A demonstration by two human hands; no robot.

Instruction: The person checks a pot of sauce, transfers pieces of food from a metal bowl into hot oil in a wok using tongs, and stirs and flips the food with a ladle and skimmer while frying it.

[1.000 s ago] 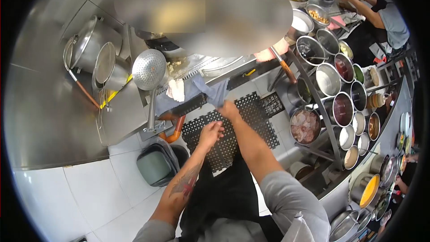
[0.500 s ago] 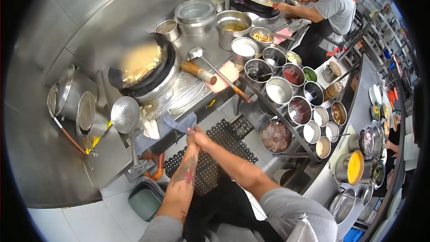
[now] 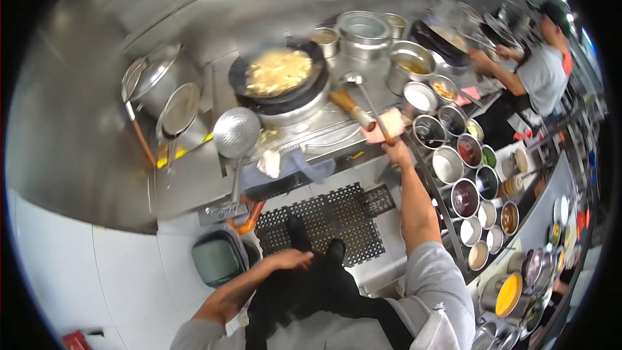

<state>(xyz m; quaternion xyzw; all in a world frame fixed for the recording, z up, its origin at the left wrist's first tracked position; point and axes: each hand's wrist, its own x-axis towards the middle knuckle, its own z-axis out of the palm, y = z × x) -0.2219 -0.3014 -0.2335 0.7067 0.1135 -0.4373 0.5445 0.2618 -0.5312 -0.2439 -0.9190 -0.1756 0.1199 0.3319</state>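
My right hand (image 3: 396, 153) reaches forward with its fingers wrapped round the wooden end of a ladle (image 3: 372, 105). The ladle's metal bowl rests on the steel stove top, its handle lying across a pink cloth (image 3: 391, 123). Just left of it lies a straw wok brush (image 3: 352, 109) with a pale, bound handle. My left hand (image 3: 291, 259) hangs low before my black apron, holding nothing, its fingers loosely stretched. On the burner at the left sits a dark wok (image 3: 238, 78) containing pale yellow, chunky food (image 3: 280, 71), slightly blurred.
A perforated skimmer (image 3: 237, 132) and a mesh strainer (image 3: 181, 109) stand left of the burner. A blue cloth (image 3: 314, 167) hangs on the stove's front edge. Several seasoning pots (image 3: 447, 164) crowd the right side. A co-worker (image 3: 541, 78) handles another wok at the far right.
My hands were together near the blue cloth and have parted. The right went right and took hold of the ladle; the left drew back to my apron. The view has shifted left.
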